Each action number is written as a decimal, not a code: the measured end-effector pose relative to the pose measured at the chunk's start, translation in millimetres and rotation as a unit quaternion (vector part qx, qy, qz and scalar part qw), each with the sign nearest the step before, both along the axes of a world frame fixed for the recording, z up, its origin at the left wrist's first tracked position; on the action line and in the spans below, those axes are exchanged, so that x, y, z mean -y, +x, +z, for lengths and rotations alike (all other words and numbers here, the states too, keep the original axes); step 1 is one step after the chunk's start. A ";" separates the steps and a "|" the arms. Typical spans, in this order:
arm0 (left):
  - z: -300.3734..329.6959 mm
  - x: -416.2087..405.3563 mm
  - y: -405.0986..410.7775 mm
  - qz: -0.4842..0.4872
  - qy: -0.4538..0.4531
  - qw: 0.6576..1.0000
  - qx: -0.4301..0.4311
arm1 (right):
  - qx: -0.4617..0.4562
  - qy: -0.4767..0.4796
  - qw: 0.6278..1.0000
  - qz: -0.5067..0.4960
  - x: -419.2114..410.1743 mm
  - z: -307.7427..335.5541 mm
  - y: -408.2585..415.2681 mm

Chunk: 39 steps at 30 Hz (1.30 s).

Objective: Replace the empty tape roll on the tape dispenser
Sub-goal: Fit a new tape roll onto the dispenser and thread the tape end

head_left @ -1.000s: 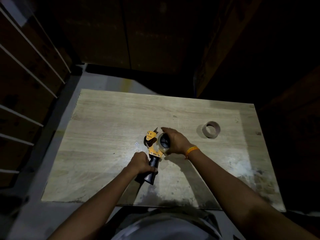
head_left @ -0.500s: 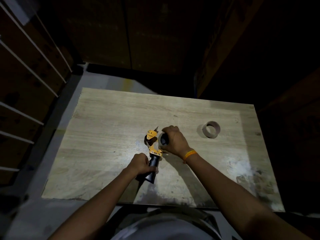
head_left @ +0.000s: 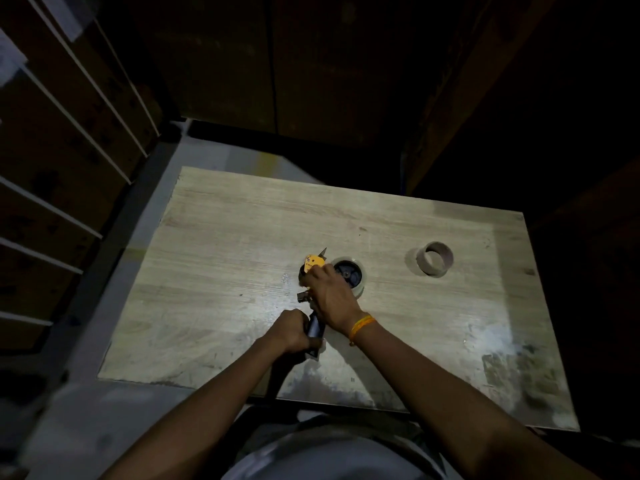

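Here, from the head camera: one tape dispenser (head_left: 313,271) lying on a wooden table (head_left: 221,244), yellow head pointing away, dark handle toward the body. Small print on the yellow plate, too blurred to read. Two rolls counted: one clear tape roll (head_left: 354,276) seated on the dispenser's dark hub, one empty tape roll (head_left: 434,263), a bare brown core, standing apart on the table to the right. Left hand (head_left: 290,329) wrapped tight around the handle. Right hand (head_left: 330,296), orange wristband (head_left: 362,325) at the wrist, fingers curled over the dispenser frame beside the clear roll; what they pinch, cannot tell.
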<state>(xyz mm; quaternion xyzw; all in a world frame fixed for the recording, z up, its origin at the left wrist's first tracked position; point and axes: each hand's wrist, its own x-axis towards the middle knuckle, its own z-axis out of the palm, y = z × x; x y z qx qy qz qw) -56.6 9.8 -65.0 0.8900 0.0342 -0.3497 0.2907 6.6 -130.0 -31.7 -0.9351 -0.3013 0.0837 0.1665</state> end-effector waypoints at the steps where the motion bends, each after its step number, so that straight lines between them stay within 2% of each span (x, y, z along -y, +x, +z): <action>1: 0.2 -1.1 -0.6 -0.002 0.002 1.000 0.000 | -0.020 0.016 0.999 -0.039 2.4 1.5 -1.9; 4: 5.0 -6.3 0.2 -0.005 0.015 1.000 -0.003 | -0.060 0.040 0.978 -0.196 20.7 -3.5 -17.1; 5: 9.5 -8.5 1.8 0.012 0.012 1.000 0.002 | -0.073 0.033 0.965 -0.249 27.7 -8.2 -23.4; 7: 20.0 -12.0 7.9 0.087 -0.005 0.995 0.045 | -0.157 0.014 0.934 -0.321 37.5 -16.6 -34.7; 10: 34.8 -10.5 24.8 0.182 -0.008 0.973 0.139 | -0.305 0.024 0.894 -0.326 38.9 -23.4 -46.7; 13: 45.3 1.7 45.1 0.174 0.024 0.968 0.178 | -0.346 0.019 0.884 -0.314 34.1 -31.9 -52.2; 19: 40.9 36.9 70.7 0.113 0.092 0.979 0.143 | -0.344 0.005 0.888 -0.305 29.1 -27.6 -44.0; 26: 34.4 54.2 83.0 0.128 0.141 0.975 0.118 | -0.324 0.021 0.903 -0.282 28.7 -9.8 -43.5; 30: 28.0 55.5 84.2 0.125 0.152 0.973 0.122 | -0.303 0.036 0.916 -0.260 29.2 4.3 -44.4; 39: 22.2 49.2 86.7 0.122 0.139 0.974 0.130 | -0.302 0.046 0.915 -0.265 28.8 3.7 -40.4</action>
